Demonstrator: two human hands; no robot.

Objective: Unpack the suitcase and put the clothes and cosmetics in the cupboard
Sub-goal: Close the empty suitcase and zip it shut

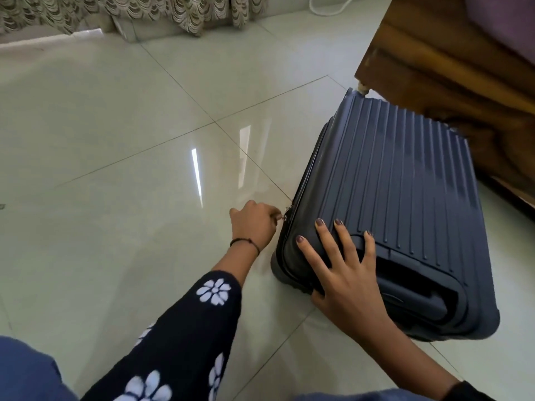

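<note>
Our left hand (254,224) pinches the zip pull (285,217) of the suitcase (390,175), centre frame; our right hand (344,264) presses flat on top. If the suitcase slides, we could lose the pull.

Dark blue ribbed hard suitcase (388,198), lying flat on floor, zipped shut

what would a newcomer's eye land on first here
A dark blue ribbed suitcase lies flat on the glossy tiled floor at right, beside wooden furniture. The left hand pinches the zip pull at its near left edge, while the right hand is spread flat on top of it.
</note>
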